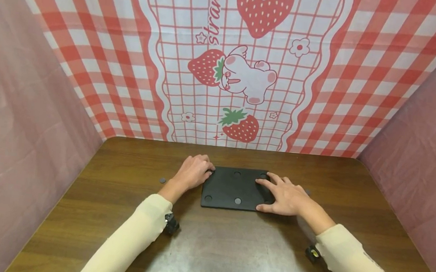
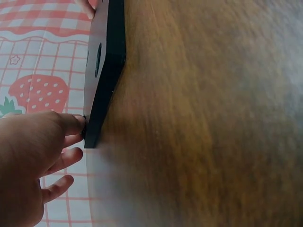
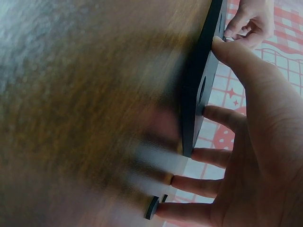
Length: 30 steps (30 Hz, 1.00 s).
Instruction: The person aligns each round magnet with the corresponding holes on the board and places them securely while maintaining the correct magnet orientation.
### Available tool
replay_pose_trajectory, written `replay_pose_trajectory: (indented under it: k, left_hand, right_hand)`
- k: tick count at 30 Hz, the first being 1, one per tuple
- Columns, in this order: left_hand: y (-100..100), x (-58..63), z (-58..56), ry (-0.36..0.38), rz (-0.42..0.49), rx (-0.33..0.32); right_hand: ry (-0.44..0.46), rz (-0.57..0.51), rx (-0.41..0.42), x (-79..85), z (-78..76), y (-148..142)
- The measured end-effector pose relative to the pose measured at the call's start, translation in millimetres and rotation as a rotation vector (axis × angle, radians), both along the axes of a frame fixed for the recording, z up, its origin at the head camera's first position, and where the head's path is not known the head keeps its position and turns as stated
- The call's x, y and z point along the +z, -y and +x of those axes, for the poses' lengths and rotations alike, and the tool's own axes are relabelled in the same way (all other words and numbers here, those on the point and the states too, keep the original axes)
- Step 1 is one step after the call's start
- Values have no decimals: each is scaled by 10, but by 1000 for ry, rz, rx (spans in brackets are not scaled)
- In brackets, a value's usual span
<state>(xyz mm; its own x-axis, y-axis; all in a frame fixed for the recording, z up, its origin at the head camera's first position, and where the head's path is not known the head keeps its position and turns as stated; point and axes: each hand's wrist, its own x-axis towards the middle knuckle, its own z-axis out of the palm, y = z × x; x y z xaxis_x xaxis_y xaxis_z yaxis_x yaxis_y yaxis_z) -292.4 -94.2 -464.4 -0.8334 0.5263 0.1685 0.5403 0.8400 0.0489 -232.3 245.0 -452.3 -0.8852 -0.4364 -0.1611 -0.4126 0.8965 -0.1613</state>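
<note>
A black rectangular board (image 1: 229,184) with round recesses lies flat on the table; a grey disc (image 1: 237,201) sits in its near middle recess. My left hand (image 1: 193,171) is at the far left corner, its thumb and index finger pinching a small dark disc against the board. Fingers mostly hide that disc. Spread over the board's right end, my right hand (image 1: 284,196) has fairly straight fingers. Its thumb rests by the near edge and its index and middle fingertips touch the top. In the right wrist view its little finger is beside a loose disc (image 3: 152,208).
On the wooden table (image 1: 216,248), one loose grey disc (image 1: 162,180) lies left of the board, and another disc (image 1: 307,192) shows partly behind the right hand. A strawberry-patterned cloth (image 1: 230,81) hangs at the back edge. Pink curtains (image 1: 21,114) flank both sides.
</note>
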Motion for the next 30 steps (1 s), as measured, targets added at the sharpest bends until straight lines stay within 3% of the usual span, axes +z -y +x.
replay_pose_trajectory:
  k: [22,24,28,30]
  left_hand:
    - [-28,37,13,19,-1,12]
    - [-16,5,-13,18,11,5]
    - [70,-368,-284,-53,22,-23]
    - [82,-376,-286,-76,29,-31]
  right_hand:
    - [3,0,3,6,0,-2]
    - [6,-1,3,6,3,-2]
    - [6,-3,2,6,4,0]
    - [5,-4,2,6,5,0]
